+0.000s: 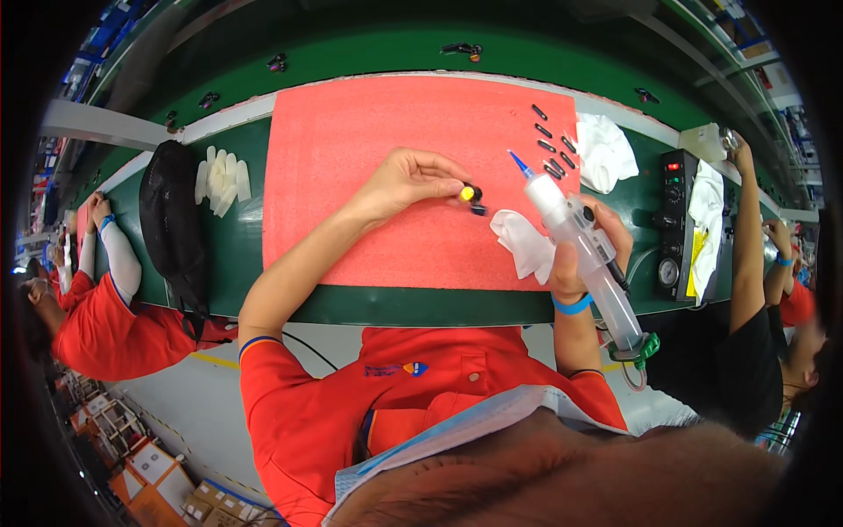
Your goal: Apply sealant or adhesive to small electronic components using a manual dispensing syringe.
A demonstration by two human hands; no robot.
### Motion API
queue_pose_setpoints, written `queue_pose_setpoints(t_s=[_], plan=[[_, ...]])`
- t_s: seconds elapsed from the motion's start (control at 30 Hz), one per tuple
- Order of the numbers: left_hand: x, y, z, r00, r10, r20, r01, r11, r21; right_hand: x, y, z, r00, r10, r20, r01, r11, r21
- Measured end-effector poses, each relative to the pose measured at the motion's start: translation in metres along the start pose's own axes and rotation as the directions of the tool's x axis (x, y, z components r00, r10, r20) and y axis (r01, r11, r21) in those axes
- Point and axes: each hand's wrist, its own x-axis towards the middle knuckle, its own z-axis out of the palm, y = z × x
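My left hand (406, 183) pinches a small black part with a yellow face (467, 193) between thumb and fingertips, above the pink foam mat (351, 132). Its lower end is blurred. Wrapped around a clear dispensing syringe (616, 309) is my right hand (615, 230). The syringe tilts, its blue needle tip pointing up and left over the mat, apart from the black part. A green cap and a tube are at its rear end. Close by lies a crumpled white cloth (525, 244). Several small black oblong pieces (546, 146) rest at the mat's upper right.
Left of the mat are a black mesh pouch (167, 220) and a pile of pale finger cots (221, 180). To the right stand another white cloth (606, 154) and a black control box with a gauge (674, 233). Small parts sit on the green belt (378, 57). Co-workers are on both sides.
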Motion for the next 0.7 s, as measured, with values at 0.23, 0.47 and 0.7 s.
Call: queue_pose_setpoints(t_s=[0.23, 0.47, 0.7], plan=[[0.002, -0.010, -0.001, 0.990, 0.065, -0.122, -0.058, 0.996, 0.065, 0.007, -0.007, 0.000, 0.973, 0.015, 0.230, 0.021, 0.988, -0.153], [0.001, -0.010, 0.001, 0.988, 0.036, -0.150, -0.026, 0.997, 0.068, 0.008, -0.010, 0.009, 0.942, 0.029, 0.334, 0.065, 0.962, -0.266], [0.001, -0.012, 0.002, 0.984, 0.077, -0.161, -0.062, 0.994, 0.094, 0.008, -0.008, 0.013, 0.935, 0.049, 0.351, 0.063, 0.952, -0.299]])
